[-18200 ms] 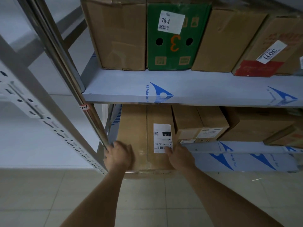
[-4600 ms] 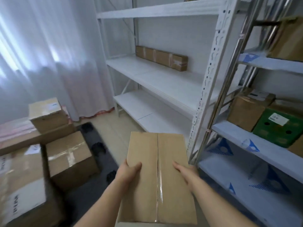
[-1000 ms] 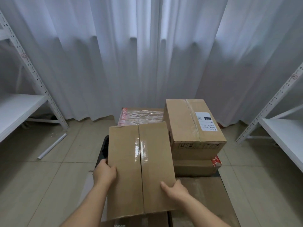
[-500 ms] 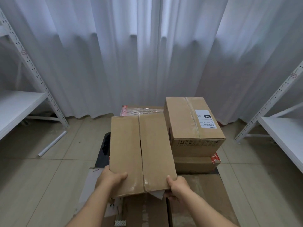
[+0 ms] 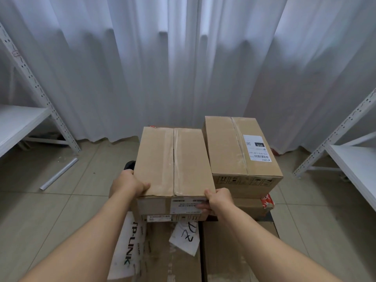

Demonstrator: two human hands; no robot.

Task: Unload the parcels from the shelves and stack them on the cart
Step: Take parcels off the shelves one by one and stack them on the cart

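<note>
Both hands, left hand [image 5: 130, 183] and right hand [image 5: 218, 200], are clamped on the near corners of the taped parcel [image 5: 173, 161], at the cart's near-left stack beside the labelled parcel [image 5: 240, 151]; best lower it flat, edges squared against that neighbour, then slide fingers clear.

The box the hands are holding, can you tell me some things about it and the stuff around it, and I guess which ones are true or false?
1. Both hands hold the plain box at its near corners. True: the left hand and the right hand each grip one.
2. The box with the white label sits to the left of the plain box. False: it sits to the right.
3. A red curtain hangs behind the boxes. False: the curtain is white.
4. A white tube lies on the floor at the left. True.
5. Clear tape runs along the plain box's top seam. True.
</note>
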